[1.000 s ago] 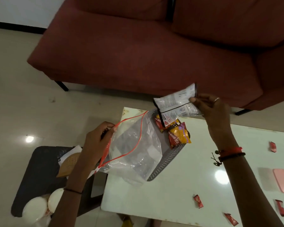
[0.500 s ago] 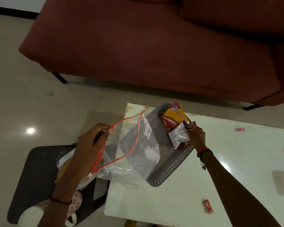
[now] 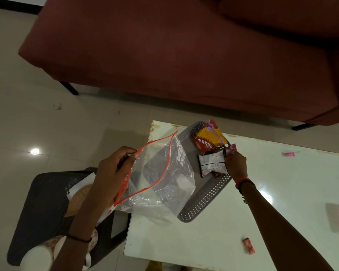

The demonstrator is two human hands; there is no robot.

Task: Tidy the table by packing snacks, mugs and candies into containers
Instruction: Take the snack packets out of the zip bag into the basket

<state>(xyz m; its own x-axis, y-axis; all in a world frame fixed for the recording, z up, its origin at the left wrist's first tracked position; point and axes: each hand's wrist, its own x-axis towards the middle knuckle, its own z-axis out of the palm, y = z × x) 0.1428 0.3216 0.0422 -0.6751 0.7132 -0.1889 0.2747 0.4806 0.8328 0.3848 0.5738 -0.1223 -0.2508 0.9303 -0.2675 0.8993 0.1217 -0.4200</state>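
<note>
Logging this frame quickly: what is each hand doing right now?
Left hand: closed, holding the clear zip bag with red seal open.
Right hand: closed on the silver-white snack packet.

Worktop [image 3: 262, 192]: basket [image 3: 205, 200] at its far left corner. In basket, far end: stacked snack packets [image 3: 209, 139]; just nearer, one packet [image 3: 211, 163] under the grip of the right hand [image 3: 235, 162]. Zip bag [image 3: 160, 178] held at its mouth by the left hand [image 3: 112, 173], overlapping the basket's left side and the worktop's left edge. Candies [image 3: 248, 245] scattered along the worktop's right and near side, well apart from the basket. Stool [image 3: 41, 202] on the floor left of the worktop, carrying mugs [image 3: 39, 257]. Sofa [image 3: 184, 55] behind the worktop.
</note>
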